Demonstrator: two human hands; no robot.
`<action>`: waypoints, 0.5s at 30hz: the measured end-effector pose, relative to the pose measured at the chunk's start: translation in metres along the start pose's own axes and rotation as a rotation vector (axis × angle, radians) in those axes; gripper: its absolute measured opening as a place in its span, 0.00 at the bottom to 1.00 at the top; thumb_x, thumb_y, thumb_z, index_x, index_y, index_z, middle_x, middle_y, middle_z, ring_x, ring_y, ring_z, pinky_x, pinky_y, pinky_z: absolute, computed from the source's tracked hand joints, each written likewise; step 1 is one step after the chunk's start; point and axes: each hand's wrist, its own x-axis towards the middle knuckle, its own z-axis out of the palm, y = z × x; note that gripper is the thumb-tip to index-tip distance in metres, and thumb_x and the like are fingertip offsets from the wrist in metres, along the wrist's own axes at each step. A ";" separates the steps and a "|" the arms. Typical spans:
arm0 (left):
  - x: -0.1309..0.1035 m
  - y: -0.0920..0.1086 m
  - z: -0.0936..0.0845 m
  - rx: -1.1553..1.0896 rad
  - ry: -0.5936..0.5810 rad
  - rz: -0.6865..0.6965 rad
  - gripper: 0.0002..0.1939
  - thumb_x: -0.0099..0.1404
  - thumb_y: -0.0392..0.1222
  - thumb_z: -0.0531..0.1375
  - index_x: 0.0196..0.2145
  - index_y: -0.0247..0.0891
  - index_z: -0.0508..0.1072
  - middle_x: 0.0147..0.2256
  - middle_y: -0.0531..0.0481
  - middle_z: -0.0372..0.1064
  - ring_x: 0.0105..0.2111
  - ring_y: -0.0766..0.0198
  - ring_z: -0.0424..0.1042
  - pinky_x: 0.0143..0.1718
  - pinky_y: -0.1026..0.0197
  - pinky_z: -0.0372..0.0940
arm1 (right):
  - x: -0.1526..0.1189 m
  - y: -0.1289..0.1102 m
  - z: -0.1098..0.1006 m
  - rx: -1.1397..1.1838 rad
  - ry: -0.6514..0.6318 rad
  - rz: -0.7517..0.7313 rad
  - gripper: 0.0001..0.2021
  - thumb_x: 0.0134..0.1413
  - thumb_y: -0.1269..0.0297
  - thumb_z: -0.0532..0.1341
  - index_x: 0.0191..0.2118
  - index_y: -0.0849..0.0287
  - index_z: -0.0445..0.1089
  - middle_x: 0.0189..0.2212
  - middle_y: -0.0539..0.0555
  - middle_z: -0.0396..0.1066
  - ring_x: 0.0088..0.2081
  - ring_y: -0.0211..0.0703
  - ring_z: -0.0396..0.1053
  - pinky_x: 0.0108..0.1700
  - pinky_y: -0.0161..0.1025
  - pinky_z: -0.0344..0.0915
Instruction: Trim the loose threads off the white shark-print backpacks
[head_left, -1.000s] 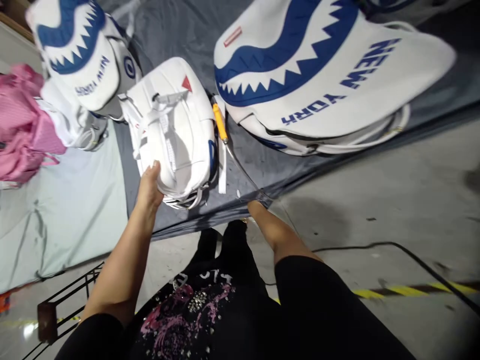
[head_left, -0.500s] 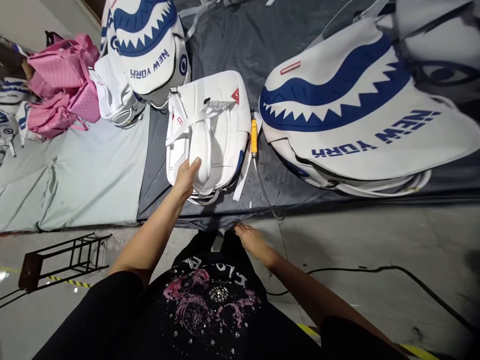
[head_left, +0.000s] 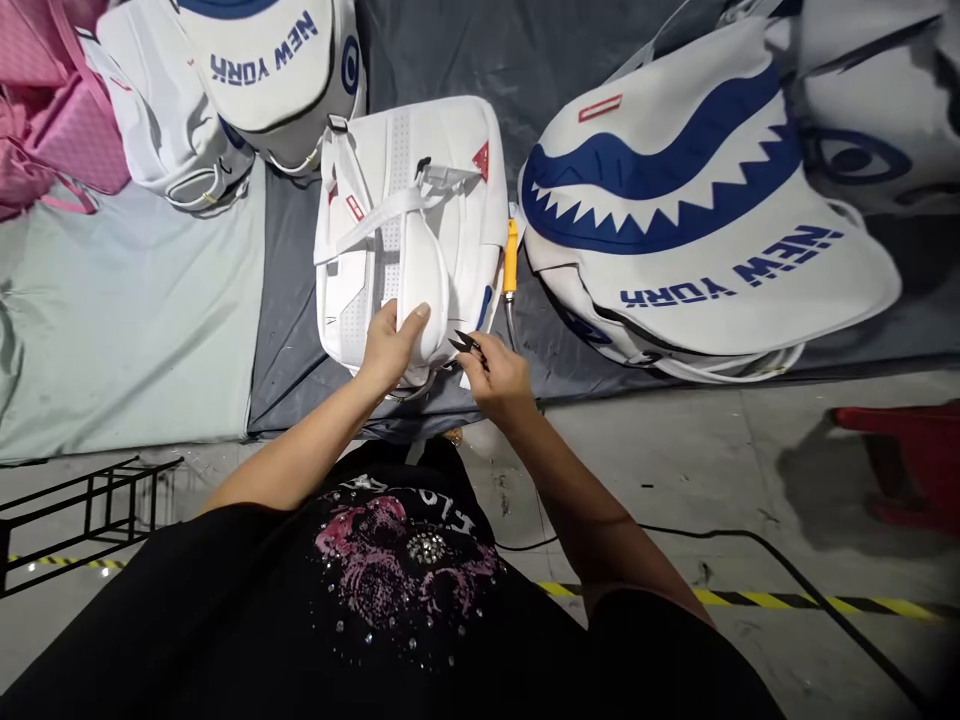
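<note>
A white backpack (head_left: 465,150) lies on the table with its strap side up. My left hand (head_left: 390,345) is closed around the lower part of its padded shoulder strap (head_left: 422,270), thumb on top. Black thread snips (head_left: 472,347) are in my right hand (head_left: 501,378), their pointed blades toward the strap and just right of it. A thin webbing strap crosses the pack and ends near a red triangular patch (head_left: 481,160). To the pack's right lies a tool with a yellow handle (head_left: 511,255).
A large white bag (head_left: 675,290) with blue shark teeth and NEW YORK lettering lies at right. More white bags (head_left: 277,95) and pink bags (head_left: 82,130) stand at left. A black metal rack (head_left: 112,510), a red stool (head_left: 907,460) and a black cable (head_left: 757,537) are on the floor.
My right hand has come up from below the table edge to the backpack, with snips now visible in it. My left hand stays on the strap. The view has shifted closer.
</note>
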 end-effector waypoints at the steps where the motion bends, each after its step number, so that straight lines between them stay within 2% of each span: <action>1: 0.001 0.001 0.000 0.005 -0.014 -0.010 0.27 0.52 0.62 0.69 0.35 0.35 0.72 0.30 0.49 0.72 0.28 0.63 0.69 0.29 0.61 0.64 | 0.003 0.001 0.002 -0.017 -0.001 -0.027 0.16 0.65 0.56 0.53 0.45 0.61 0.72 0.33 0.57 0.75 0.35 0.47 0.72 0.37 0.39 0.65; 9: 0.008 0.002 -0.005 0.030 -0.083 0.002 0.26 0.54 0.62 0.68 0.37 0.36 0.72 0.33 0.47 0.73 0.33 0.60 0.72 0.34 0.60 0.67 | 0.013 0.003 0.011 -0.092 0.006 -0.117 0.19 0.69 0.55 0.50 0.44 0.61 0.73 0.34 0.57 0.76 0.35 0.46 0.73 0.36 0.38 0.65; 15: 0.010 0.000 -0.007 0.005 -0.119 -0.018 0.28 0.54 0.63 0.68 0.40 0.36 0.72 0.34 0.46 0.72 0.38 0.54 0.74 0.39 0.54 0.70 | 0.012 0.007 0.016 0.000 0.015 -0.143 0.19 0.70 0.55 0.48 0.45 0.61 0.72 0.38 0.58 0.76 0.39 0.46 0.73 0.39 0.39 0.66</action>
